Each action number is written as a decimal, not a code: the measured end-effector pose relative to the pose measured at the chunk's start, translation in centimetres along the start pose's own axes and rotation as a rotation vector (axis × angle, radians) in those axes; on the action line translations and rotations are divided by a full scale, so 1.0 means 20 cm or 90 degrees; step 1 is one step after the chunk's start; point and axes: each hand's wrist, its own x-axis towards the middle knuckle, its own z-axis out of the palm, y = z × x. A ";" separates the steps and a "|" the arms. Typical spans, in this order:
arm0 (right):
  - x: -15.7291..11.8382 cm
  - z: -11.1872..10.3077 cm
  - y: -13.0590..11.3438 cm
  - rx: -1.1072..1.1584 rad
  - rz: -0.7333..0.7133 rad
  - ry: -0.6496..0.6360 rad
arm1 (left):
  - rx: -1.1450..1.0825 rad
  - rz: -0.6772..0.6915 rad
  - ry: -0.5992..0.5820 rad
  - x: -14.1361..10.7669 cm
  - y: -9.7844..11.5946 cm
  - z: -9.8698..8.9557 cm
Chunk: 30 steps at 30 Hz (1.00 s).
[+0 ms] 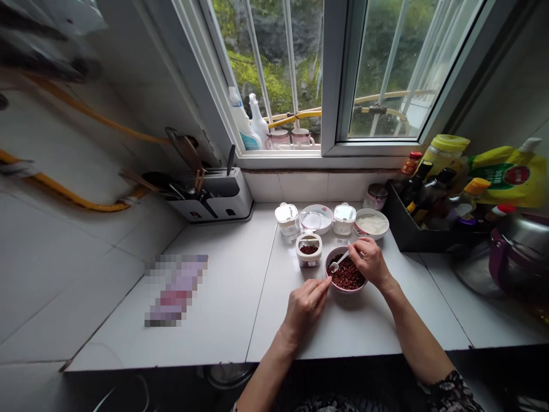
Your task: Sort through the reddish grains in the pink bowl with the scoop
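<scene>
So, head view only: right hand (369,263), grip pressed together, pinching a white spoon (338,261) that reaches across a pink bowl (345,291) heaped with red beans (347,276). Left hand (305,306), grip loose and holding nothing, fingers side by side, fingertips (328,281) touching the bowl's rim. Just behind, a small tub (308,250) with more beans. Farther along the desk (300,335), a jar (286,220), a dish (316,220), a second jar (343,218), and a bowl of white paste (372,224); beside those, a black box of bottles (412,229) below the window (326,74).
</scene>
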 end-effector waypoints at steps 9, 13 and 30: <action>0.01 -0.03 0.02 -0.001 0.050 0.028 | 0.006 -0.002 0.002 -0.01 0.00 0.00; 0.00 -0.01 0.02 -0.057 -0.005 0.046 | -0.003 -0.003 0.007 -0.01 0.00 0.00; -0.02 0.03 0.01 -0.051 -0.043 -0.013 | 0.003 0.000 0.005 -0.01 0.00 0.00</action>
